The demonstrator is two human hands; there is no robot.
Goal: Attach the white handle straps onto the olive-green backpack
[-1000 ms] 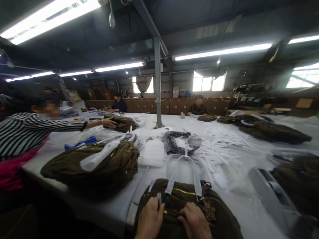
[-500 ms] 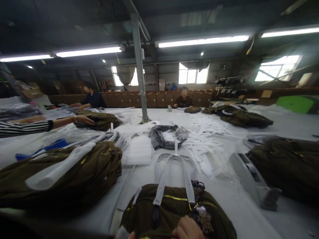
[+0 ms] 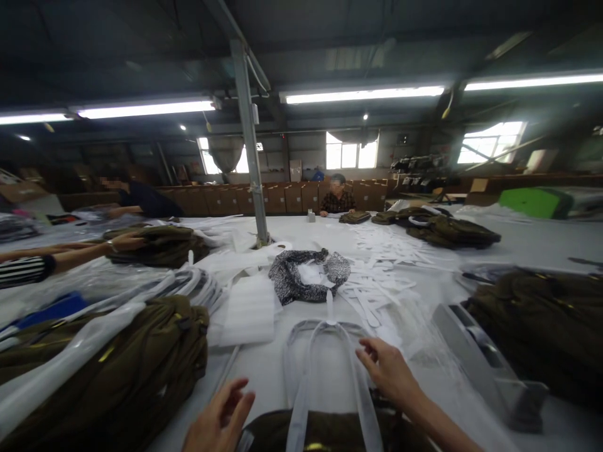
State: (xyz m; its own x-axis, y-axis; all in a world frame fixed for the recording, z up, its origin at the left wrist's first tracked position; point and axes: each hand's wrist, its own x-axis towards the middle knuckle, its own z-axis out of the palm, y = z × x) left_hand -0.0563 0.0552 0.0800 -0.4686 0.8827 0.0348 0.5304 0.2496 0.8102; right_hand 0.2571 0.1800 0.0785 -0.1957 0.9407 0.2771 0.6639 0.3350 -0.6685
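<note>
In front of me at the bottom edge lies an olive bag [image 3: 273, 433] with a yellow zip, only its top part in view. Its two handles [image 3: 301, 395] are wrapped in pale material and stand up from it, joined at the top by a white strip [image 3: 330, 307]. My right hand [image 3: 389, 370] is beside the right handle, fingers loosely bent and apart, holding nothing visible. Lower left, my left hand [image 3: 219, 417] hovers by the bag's left side with thumb and fingers apart and nothing seen between them.
Olive bags [image 3: 160, 351] lie left, beside a blue object [image 3: 56, 309]. White foam sheets [image 3: 249, 311], a black-and-white speckled bundle [image 3: 289, 276] and a post [image 3: 249, 144] are ahead. A grey tape dispenser [image 3: 490, 370] stands right. A co-worker's hand [image 3: 127, 242] touches another bag.
Both hands have come off the bag's front; the right rose to beside the handle, the left moved up and left. The bag sits lower in view, and its hanging charm no longer shows.
</note>
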